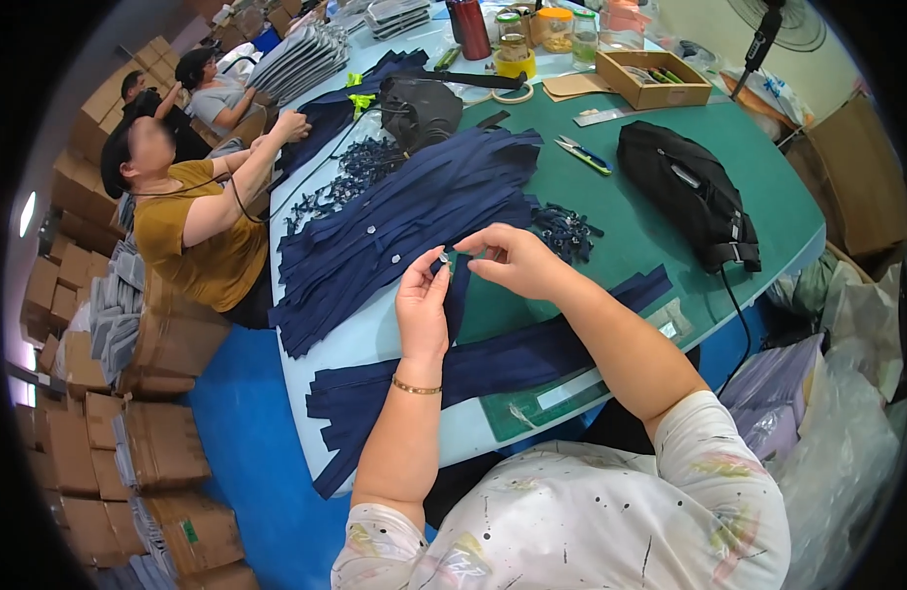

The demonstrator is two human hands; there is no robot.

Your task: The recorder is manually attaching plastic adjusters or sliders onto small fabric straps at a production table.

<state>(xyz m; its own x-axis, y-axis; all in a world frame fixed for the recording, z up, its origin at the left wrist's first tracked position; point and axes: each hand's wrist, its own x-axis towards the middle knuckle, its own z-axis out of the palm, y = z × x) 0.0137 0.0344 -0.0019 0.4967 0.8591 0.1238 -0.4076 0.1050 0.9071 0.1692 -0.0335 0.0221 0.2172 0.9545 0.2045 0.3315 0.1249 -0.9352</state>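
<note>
My left hand [422,307] is closed in a pinch around a small zipper slider [444,258] with a whitish glint, in front of the heap of tapes. From beside its fingertips a narrow navy zipper tape [457,300] hangs down. Right next to it, my right hand [517,260] has its thumb and index finger bent toward each other at the tape's upper end; what lies between them is too small to make out. A large pile of navy zipper tapes [414,202] spreads beyond my hands, and a flatter bundle [503,366] lies nearer me under my forearms.
Small dark sliders lie in one heap [566,232] right of my hands and another [350,177] beyond the tapes. Snips [583,155], a black bag [685,187] and a wooden box [655,81] rest on the green mat [572,108]. A co-worker [203,221] works at the left edge.
</note>
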